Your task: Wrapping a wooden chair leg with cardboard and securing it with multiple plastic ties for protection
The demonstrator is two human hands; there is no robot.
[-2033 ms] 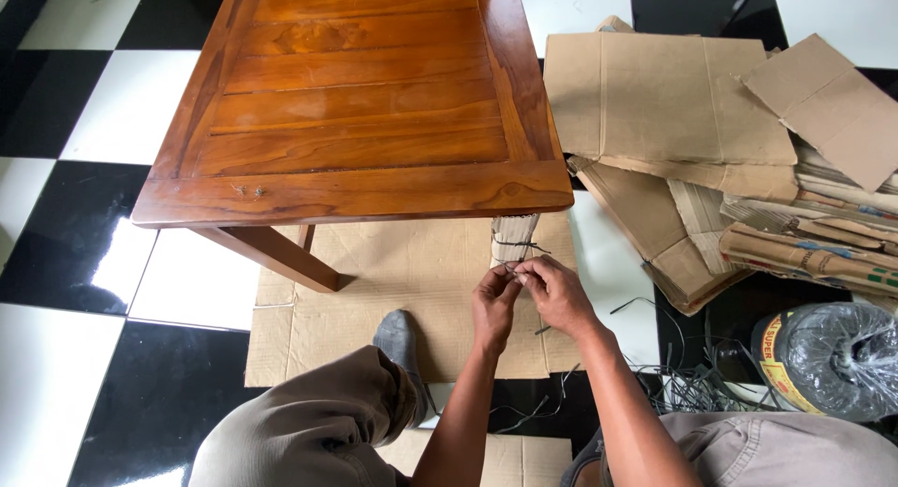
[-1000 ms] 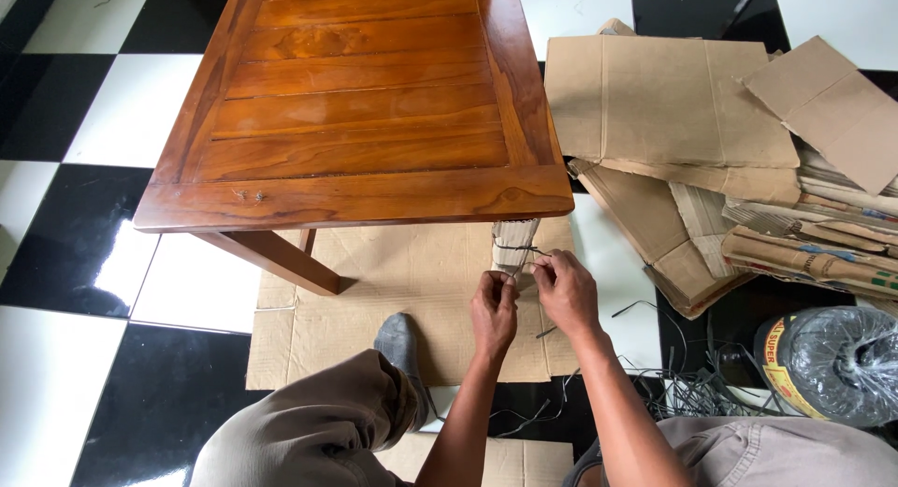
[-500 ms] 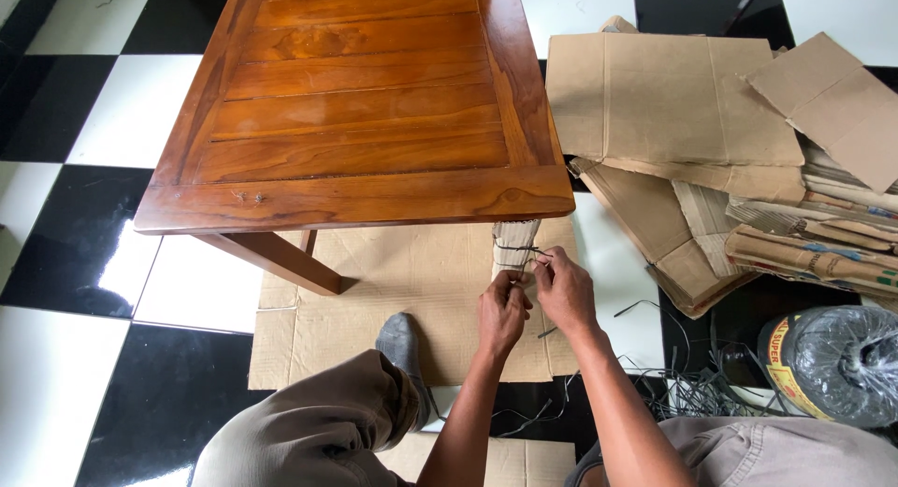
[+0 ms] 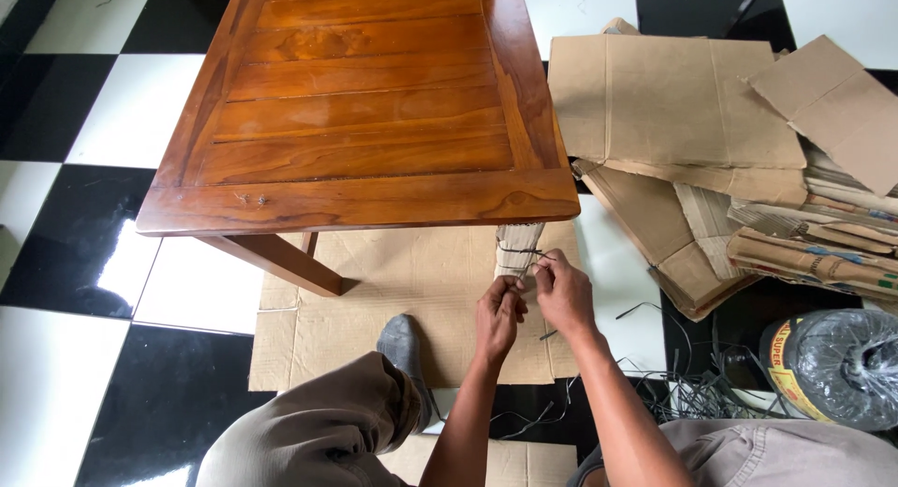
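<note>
A brown wooden table (image 4: 360, 103) stands on a flat cardboard sheet (image 4: 402, 290). Its near right leg (image 4: 517, 247) is wrapped in corrugated cardboard, with a thin dark strap (image 4: 524, 252) around the wrap. My left hand (image 4: 499, 316) and my right hand (image 4: 564, 292) meet just in front of that leg, fingers pinched on the ends of the strap. The bare near left leg (image 4: 281, 258) slants under the table top.
A heap of flattened cardboard boxes (image 4: 711, 141) lies to the right. A roll wrapped in clear film (image 4: 837, 365) sits at the lower right beside loose dark strap offcuts (image 4: 692, 393). My bent left knee (image 4: 318, 431) and grey shoe (image 4: 400, 342) are below, on black-and-white floor tiles.
My hands have shifted slightly up and closer to the wrapped leg, working the strap ends. The view has barely drifted.
</note>
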